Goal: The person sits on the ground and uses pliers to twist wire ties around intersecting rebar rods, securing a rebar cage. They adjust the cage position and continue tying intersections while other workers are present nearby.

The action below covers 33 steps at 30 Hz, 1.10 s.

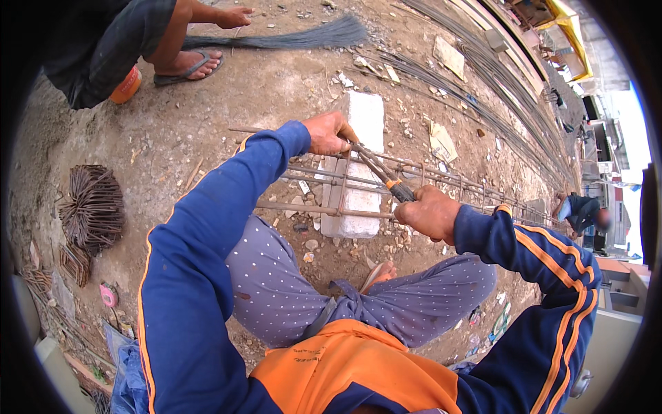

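A rebar cage (303, 207) of long bars with square stirrups lies across a white block (362, 200) before my knees. My right hand (429, 214) is closed round the dark and orange grips of a pair of pincers (378, 168). Their jaw end points up and left, to a joint between the far bar and a stirrup. At that joint my left hand (329, 133) is closed, thumb and fingers pressed together beside the pincers' tip. What lies between those fingers is hidden.
Bundled stirrups (93, 207) and a pink tape measure (109, 295) lie at left. A bundle of thin wire (296, 36) is beyond, near a person's sandalled foot (187, 65) and an orange bucket (126, 86). Long rebars (507, 90) stretch along the right; another person (583, 210) crouches at the cage's far end.
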Available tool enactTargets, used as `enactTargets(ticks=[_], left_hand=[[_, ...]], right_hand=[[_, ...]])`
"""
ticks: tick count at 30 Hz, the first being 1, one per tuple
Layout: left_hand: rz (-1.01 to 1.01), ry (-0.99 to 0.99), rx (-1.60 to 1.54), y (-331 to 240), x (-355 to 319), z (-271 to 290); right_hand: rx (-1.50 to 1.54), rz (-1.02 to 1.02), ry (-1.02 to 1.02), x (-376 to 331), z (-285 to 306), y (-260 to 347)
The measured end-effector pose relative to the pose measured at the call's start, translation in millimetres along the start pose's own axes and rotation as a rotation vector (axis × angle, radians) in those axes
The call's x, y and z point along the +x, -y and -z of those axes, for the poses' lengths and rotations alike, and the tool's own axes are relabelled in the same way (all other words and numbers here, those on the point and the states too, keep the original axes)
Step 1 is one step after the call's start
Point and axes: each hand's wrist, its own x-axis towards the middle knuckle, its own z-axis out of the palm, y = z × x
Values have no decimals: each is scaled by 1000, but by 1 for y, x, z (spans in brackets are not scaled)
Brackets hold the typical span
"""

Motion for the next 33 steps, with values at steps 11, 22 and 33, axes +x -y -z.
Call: enactTargets(ticks=[11,22,33], left_hand=[[-597,-269,203,-81,23,-63],[-399,-121,-77,-88,58,-32],[-262,-375,-34,-81,76,-34]], right_hand=[[276,-260,686,35,95,6],[-1437,692,-888,4,79,10],[-1256,578,-605,24,111,60]])
